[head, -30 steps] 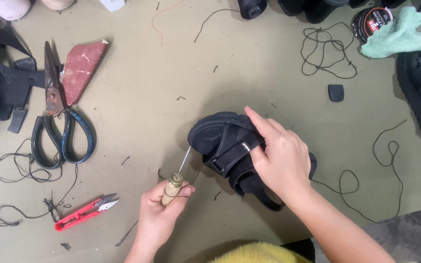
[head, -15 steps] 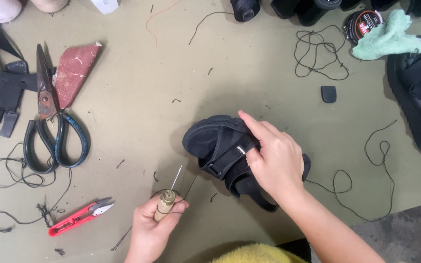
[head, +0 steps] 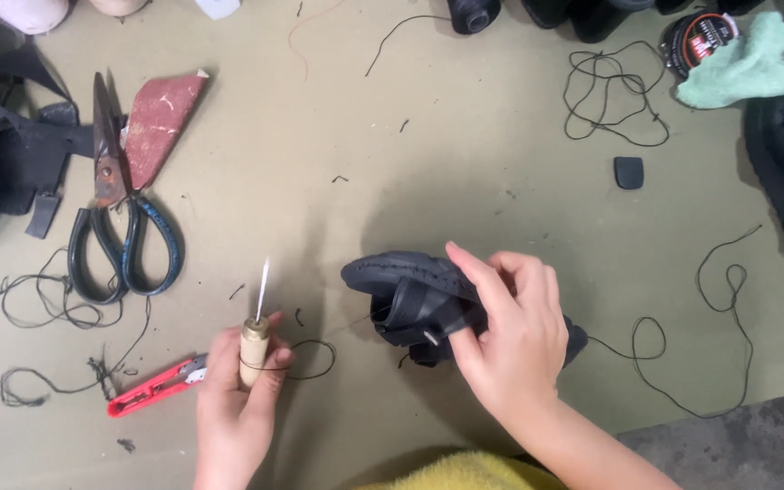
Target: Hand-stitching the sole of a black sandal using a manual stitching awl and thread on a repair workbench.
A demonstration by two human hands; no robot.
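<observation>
Your right hand [head: 510, 340] is closed over the black sandal [head: 410, 295], fingers spread along its strap and sole edge, pressing it down on the olive work surface [head: 465, 163] near the middle of the view. Your left hand [head: 238, 408] is wrapped shut around the wooden handle of the sewing awl [head: 254, 331], needle pointing up and away from you, just left of the sandal and apart from it. Black thread [head: 306, 358] loops from the awl toward the sandal. That sandal looks light, with a fairly stiff sole and soft, floppy straps, so hold it by the sole rim, not the straps. Further left lie the big scissors [head: 120, 236] beside a reddish sandpaper piece [head: 158, 122], and nearest the awl hand, the small red thread snips [head: 151, 390].
</observation>
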